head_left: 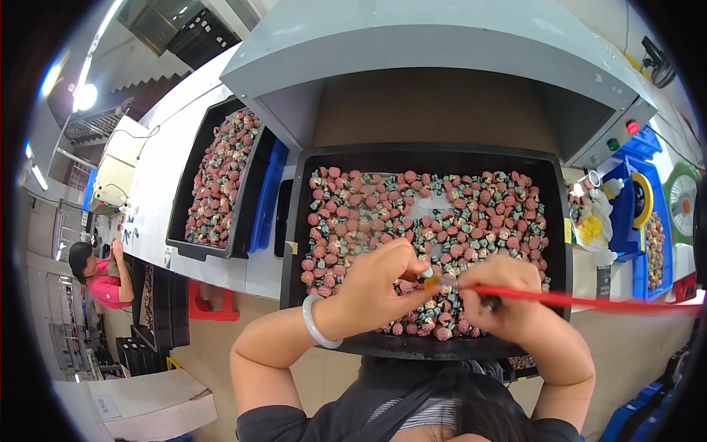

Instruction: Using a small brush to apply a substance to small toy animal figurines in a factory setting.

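My left hand [379,283], a pale bangle at its wrist, pinches a small figurine piece [426,272] of which only a light blue-grey bit shows between the fingers. In my right hand [504,298] is a brush [446,281]; its yellowish tip meets the piece or lies right beside it. A long red shaft [589,299], blurred and apparently the brush's handle, runs from this hand toward the right edge. Both hands are over a large black tray [427,151] strewn with many small figurines [350,221] in pink, grey-green and cream.
A grey metal cabinet [442,48] with an open front stands behind the tray. At left another black tray [193,173] holds similar pieces. On the right are a blue bin [626,254], a yellow tape roll [648,199] and a green fan [681,195]. A person [103,276] works far left.
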Available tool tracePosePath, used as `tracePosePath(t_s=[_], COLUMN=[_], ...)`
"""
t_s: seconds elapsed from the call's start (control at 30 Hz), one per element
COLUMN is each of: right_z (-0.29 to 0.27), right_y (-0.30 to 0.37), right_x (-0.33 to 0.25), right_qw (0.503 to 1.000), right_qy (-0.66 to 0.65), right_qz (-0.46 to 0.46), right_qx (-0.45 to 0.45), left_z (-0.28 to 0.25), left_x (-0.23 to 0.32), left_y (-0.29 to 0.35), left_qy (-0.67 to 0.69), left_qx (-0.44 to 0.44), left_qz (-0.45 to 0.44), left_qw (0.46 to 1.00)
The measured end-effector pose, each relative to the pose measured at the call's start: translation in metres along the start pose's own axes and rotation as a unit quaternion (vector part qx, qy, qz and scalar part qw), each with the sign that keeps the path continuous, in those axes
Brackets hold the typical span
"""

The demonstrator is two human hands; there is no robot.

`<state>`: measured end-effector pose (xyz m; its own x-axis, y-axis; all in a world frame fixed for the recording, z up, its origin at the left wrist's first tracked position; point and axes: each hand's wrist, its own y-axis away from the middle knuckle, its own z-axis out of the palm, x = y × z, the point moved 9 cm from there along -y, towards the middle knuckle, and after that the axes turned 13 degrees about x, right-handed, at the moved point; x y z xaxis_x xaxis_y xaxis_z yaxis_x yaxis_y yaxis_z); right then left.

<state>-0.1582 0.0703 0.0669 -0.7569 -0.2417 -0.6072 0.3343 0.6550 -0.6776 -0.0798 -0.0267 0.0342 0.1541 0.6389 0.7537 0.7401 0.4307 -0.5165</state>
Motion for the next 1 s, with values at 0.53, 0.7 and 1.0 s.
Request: tracePosePath(t_s=[0.53, 0.7, 1.0], right_z=[0.010, 0.016, 0.030], right_y=[0.017, 0.010, 0.014], right_x=[0.054, 0.018, 0.015], right_qw=[0.946, 0.986, 0.986], right_qy=[0.168, 0.025, 0.056], right_qz=[0.192, 0.095, 0.058], right_qx=[-0.201, -0.138, -0.145], left_z=[0.001, 0.001, 0.002], left_x=[-0.004, -0.004, -0.001], left_y=[0.006, 0.003, 0.004], left_qy=[0.200, 0.166, 0.180], left_qx=[-0.029, -0.053, -0.058], left_qz=[-0.086, -0.087, -0.083], left_qw=[0.976, 0.981, 0.978])
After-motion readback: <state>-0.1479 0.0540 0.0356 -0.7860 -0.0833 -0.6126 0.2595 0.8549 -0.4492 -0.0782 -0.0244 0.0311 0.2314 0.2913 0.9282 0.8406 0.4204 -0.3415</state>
